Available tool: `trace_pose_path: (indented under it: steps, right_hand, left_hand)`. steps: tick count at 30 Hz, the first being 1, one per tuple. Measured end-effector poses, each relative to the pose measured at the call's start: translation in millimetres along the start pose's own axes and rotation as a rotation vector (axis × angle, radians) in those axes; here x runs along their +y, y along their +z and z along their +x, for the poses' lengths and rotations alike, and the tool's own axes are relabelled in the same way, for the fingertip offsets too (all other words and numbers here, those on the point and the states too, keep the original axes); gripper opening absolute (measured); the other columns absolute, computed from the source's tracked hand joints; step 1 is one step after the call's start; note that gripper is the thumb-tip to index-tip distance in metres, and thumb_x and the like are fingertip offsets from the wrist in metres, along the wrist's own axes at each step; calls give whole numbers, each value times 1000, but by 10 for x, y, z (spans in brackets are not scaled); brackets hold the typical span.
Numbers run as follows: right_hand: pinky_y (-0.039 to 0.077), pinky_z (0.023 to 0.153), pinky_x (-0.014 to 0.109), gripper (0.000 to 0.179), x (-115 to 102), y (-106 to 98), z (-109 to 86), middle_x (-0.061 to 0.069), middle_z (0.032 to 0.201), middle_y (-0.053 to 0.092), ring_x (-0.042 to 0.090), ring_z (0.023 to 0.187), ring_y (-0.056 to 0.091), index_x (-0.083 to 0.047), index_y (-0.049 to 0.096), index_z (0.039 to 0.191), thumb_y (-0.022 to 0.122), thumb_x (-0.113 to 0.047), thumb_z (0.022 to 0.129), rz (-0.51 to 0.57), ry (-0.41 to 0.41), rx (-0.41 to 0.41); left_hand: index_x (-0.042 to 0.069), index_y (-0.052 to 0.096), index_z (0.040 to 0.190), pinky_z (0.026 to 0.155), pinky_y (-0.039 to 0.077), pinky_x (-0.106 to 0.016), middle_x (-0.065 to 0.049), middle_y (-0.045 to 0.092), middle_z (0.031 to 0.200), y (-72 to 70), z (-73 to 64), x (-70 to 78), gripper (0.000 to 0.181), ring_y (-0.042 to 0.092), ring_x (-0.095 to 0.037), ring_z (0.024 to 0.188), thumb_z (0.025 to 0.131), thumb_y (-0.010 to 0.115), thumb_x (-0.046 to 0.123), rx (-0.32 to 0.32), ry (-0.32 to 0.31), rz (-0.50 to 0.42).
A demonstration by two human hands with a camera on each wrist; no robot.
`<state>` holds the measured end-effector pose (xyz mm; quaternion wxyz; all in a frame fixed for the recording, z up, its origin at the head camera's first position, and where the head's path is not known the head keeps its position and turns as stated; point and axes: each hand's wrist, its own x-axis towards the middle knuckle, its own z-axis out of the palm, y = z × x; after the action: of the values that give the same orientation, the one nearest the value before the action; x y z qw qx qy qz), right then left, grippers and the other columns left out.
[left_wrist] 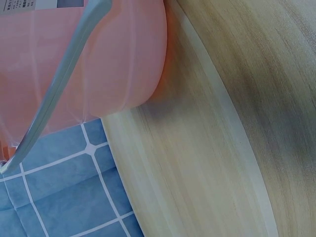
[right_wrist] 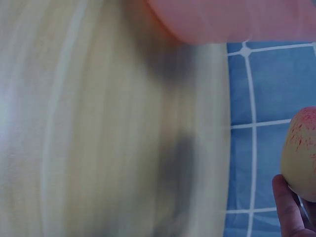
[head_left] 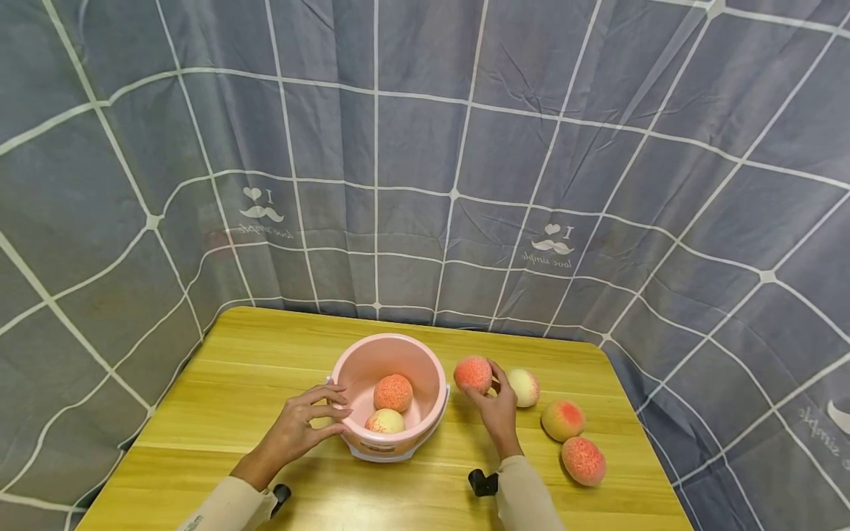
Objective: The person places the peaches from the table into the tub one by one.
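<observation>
A pink bucket (head_left: 358, 369) with a pale handle (left_wrist: 65, 74) stands on the table in the head view. My left hand (head_left: 297, 423) holds its left rim, with several fingertips over the edge. Inside the bucket lie an orange-red peach (head_left: 393, 391) and, closer to me, a yellowish peach (head_left: 385, 422). To the right of the bucket, my right hand (head_left: 499, 413) grips a pinkish-red peach (head_left: 472, 375) between thumb and fingers. That peach (right_wrist: 302, 153) also shows at the right edge of the right wrist view, its lower side pale yellow.
Right of my right hand lie a pale yellow peach (head_left: 524, 388), a yellow peach with a red patch (head_left: 563, 420) and a red peach (head_left: 584, 462). They rest on the yellow wood-grain table (head_left: 265, 354). A grey curtain (head_left: 412, 162) with white lines hangs behind it.
</observation>
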<state>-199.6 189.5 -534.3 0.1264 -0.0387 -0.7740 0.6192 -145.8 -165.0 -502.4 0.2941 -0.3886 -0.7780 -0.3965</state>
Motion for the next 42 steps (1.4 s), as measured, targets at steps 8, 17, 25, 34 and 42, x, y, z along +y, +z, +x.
trace_pose_path:
  steps: [8, 17, 25, 34, 42]
  right_hand:
    - [59, 82, 26, 71, -190, 27, 45, 17, 135, 51, 30, 109, 56, -4, 50, 138, 83, -13, 76, 2, -49, 15]
    - [57, 81, 21, 66, -645, 48, -55, 24, 133, 50, 33, 109, 55, 5, 47, 137, 78, -4, 80, 19, -62, -13]
    - [56, 81, 18, 68, -625, 82, 25, 19, 133, 52, 30, 110, 56, 0, 49, 138, 80, -5, 78, 55, -59, -21]
    - [59, 80, 23, 66, -651, 140, 60, 17, 128, 56, 28, 105, 59, -2, 52, 136, 82, -12, 78, 49, -132, -57]
    - [56, 76, 17, 66, -809, 201, 41, 16, 127, 58, 26, 104, 59, -1, 53, 135, 82, -6, 77, 59, -115, -101]
  left_hand:
    - [8, 78, 87, 111, 37, -17, -2, 66, 99, -2, 8, -6, 34, 63, -34, 101, 86, 63, 39, 5, 14, 3]
    - [9, 78, 87, 111, 36, -16, -2, 66, 99, 1, 5, -7, 33, 63, -32, 102, 86, 63, 38, -2, 8, -2]
    - [8, 78, 87, 111, 36, -16, -2, 66, 99, 0, 3, -5, 34, 62, -34, 101, 86, 63, 38, 1, 8, -10]
    - [8, 78, 87, 111, 36, -16, -2, 66, 99, 2, -6, -8, 34, 62, -32, 102, 87, 62, 38, 6, 10, -11]
    - [8, 78, 88, 111, 36, -16, -2, 67, 99, -5, -7, -8, 31, 63, -32, 102, 86, 65, 36, 6, 16, -13]
